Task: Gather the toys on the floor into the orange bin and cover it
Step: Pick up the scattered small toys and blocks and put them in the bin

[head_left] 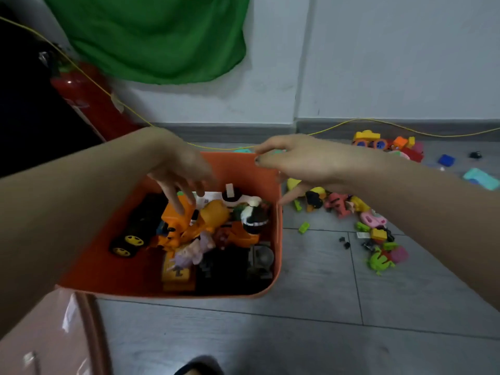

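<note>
Grey floor tiles run up to a pale wall hung with a green cloth. On the floor sits the orange bin, uncovered and holding toys. The left hand reaches into it, fingers spread loose and empty, their tips just above an orange toy truck. The right hand hovers over the bin's far right corner, fingers open and holding nothing. Beyond those fingers, outside the bin, scattered toys lie on the floor.
</note>
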